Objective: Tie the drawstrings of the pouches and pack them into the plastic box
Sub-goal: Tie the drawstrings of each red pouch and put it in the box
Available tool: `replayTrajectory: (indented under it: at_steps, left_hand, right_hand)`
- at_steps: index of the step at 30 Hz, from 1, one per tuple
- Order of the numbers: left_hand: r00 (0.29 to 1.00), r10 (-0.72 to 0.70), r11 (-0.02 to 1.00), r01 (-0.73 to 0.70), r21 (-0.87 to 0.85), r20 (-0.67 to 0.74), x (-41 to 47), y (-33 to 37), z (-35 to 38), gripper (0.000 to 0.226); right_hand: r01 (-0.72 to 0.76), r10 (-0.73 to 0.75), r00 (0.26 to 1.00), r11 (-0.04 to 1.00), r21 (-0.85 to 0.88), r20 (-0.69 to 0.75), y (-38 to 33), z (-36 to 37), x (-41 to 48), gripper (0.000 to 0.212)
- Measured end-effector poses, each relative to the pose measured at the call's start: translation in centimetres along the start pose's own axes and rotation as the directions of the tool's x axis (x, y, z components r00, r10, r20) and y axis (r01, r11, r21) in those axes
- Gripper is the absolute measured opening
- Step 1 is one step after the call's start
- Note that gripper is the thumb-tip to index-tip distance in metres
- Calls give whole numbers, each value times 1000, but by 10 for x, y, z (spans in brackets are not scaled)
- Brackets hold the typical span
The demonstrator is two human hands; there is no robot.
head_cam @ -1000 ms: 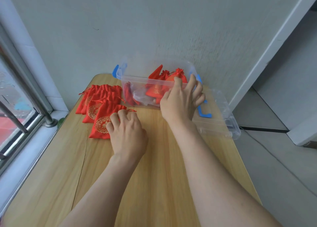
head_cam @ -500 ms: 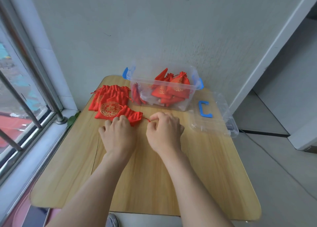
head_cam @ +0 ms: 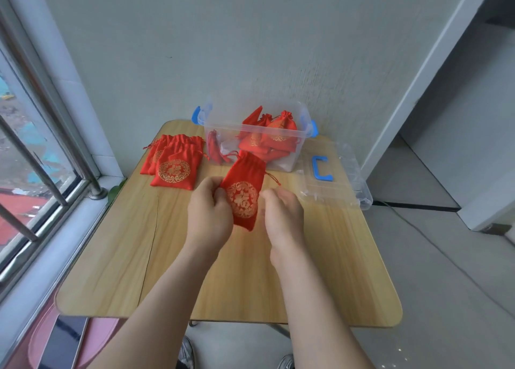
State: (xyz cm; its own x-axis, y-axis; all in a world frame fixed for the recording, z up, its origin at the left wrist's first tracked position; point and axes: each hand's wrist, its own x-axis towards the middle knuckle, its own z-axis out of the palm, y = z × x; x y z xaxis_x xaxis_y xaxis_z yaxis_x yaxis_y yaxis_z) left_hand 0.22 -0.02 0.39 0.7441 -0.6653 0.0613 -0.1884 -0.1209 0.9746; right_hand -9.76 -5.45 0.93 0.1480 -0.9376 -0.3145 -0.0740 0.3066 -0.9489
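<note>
Left hand (head_cam: 209, 215) pinches the left edge of a red pouch (head_cam: 243, 190) and the right hand (head_cam: 282, 215) has curled fingers on its right edge, though that side's kinda blurry. Pouch is held up over the wooden table (head_cam: 125, 257), gold emblem facing up, with its loose drawstring (head_cam: 274, 179) end pointing toward the clear plastic box (head_cam: 223, 134). Box has tied pouches (head_cam: 267, 137) inside, a flat stack of pouches (head_cam: 175, 168) sits just left of it, and the lid (head_cam: 348, 179) lies to the right.
</note>
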Motion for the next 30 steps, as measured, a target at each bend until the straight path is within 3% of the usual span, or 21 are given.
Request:
replayTrajectory:
  at_steps: [2, 7, 9, 15, 22, 26, 30]
  left_hand:
    - [994, -86, 981, 97, -167, 67, -1, 8, 4, 34]
    - [955, -226, 907, 279, -314, 194, 4, 20, 16, 27]
    - [961, -209, 922, 255, -290, 181, 7, 20, 18, 19]
    - [997, -74, 980, 73, -186, -3, 21, 10, 33, 35]
    - [1000, 6, 965, -11, -262, -19, 35, 12, 42, 28]
    - [999, 29, 978, -22, -209, 31, 36, 11, 42, 30]
    - [999, 47, 953, -49, -300, -11, 36, 19, 35, 22]
  right_hand:
    - [-44, 46, 999, 996, 77, -23, 4, -3, 1, 60]
    - [48, -46, 999, 980, 193, -12, 0, -15, 14, 22]
    - [89, -92, 996, 977, 196, 4, -2, -18, 19, 23]
    - [122, -119, 992, 984, 132, -31, -5, -20, 33, 37]
    - [125, -122, 992, 982, 142, -25, -12, -18, 42, 12]
    - [230, -215, 971, 959, 168, -103, -14, -15, 43, 37]
    - [261, -233, 959, 947, 187, -158, -22, -19, 39, 23]
